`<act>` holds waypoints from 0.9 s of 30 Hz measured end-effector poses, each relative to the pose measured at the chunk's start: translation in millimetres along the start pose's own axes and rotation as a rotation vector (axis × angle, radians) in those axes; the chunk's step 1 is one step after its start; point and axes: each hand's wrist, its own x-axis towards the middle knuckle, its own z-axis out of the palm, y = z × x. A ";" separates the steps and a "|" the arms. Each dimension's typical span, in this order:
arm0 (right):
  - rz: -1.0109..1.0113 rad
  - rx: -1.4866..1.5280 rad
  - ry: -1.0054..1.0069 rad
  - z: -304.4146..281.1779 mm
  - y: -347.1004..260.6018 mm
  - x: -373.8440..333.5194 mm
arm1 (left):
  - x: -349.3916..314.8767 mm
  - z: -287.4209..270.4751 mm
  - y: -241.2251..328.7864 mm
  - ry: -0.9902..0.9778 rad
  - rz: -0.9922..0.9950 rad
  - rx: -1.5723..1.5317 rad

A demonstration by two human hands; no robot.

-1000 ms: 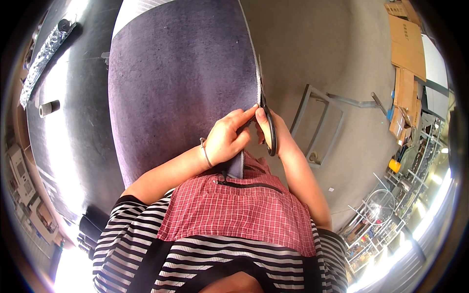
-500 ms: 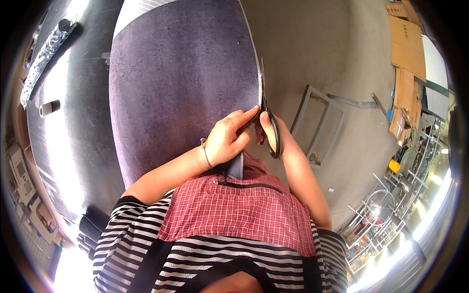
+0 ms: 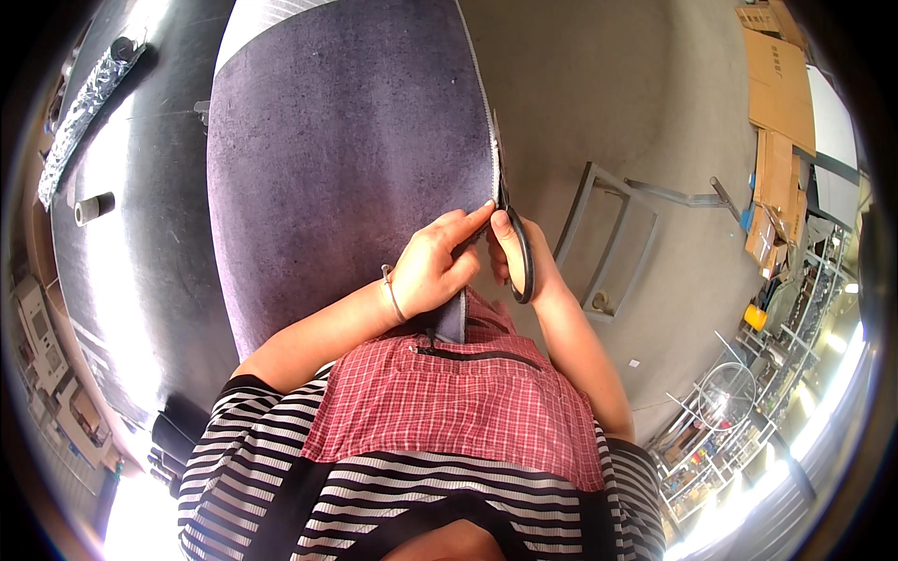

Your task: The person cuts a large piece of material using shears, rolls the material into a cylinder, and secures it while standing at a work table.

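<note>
A length of dark grey-violet fabric (image 3: 337,159) is spread ahead of the wearer, from the lap at 6 o'clock up past the hands to 12 o'clock, with a glossy black table (image 3: 154,201) at 9 o'clock. A pair of black-handled scissors (image 3: 528,252) is gripped in the right hand (image 3: 543,257), its fingers closed about the handles and its thumb uppermost; the blades are pointed to 12 o'clock, alongside the fabric's pale edging (image 3: 492,154). The left hand (image 3: 434,266) is laid on the fabric at the 9 o'clock side of the scissors, its index fingertip set at the edge; whether cloth is pinched underneath cannot be told.

The work is judged to be under way along this edge and unfinished. The edging beyond the blades, toward 12 o'clock, looks even, yet whether it has been trimmed cannot be made out; no cut-off strip is seen. A short stretch toward 6 o'clock, partly hidden by the left hand, is bordered by a red checked apron (image 3: 449,402).
</note>
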 end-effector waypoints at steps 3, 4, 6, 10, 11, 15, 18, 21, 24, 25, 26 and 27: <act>-0.016 -0.042 -0.011 -0.6 -2.2 -0.4 | -0.4 -0.3 -0.8 0.003 0.005 0.006; -0.033 -0.066 -0.009 -0.6 -2.5 0.1 | -0.5 -0.3 -1.0 0.005 0.008 0.008; -0.039 -0.060 -0.001 -1.0 -1.7 6.1 | -0.1 -0.6 1.6 -0.002 0.007 -0.019; -0.063 -0.049 0.013 3.5 -2.9 10.6 | 0.4 -2.3 4.3 -0.012 0.005 -0.030; -0.060 -0.044 0.039 4.4 -2.3 10.7 | 0.6 -2.4 4.4 -0.022 -0.003 -0.036; 0.024 -0.045 0.048 0.4 -9.8 10.8 | -0.9 -2.1 3.9 -0.045 -0.015 -0.031; 0.049 -0.012 0.007 -4.1 -20.4 12.5 | -2.5 -2.8 2.4 -0.031 0.004 -0.056; -0.002 0.113 0.022 -10.4 -11.1 15.7 | -3.6 -4.9 2.5 -0.040 -0.028 -0.115; -0.101 0.169 0.082 -4.7 -12.7 24.5 | -4.1 0.4 -0.2 0.029 -0.030 -0.265; -0.139 0.281 0.139 2.7 -20.2 22.7 | -5.6 0.4 -0.8 0.033 -0.062 -0.308; -0.166 0.315 0.164 7.3 -22.6 25.2 | -5.9 1.8 0.0 0.039 -0.094 -0.353; -0.198 0.354 0.194 10.5 -24.9 28.2 | -5.7 -1.8 5.6 0.002 -0.168 -0.374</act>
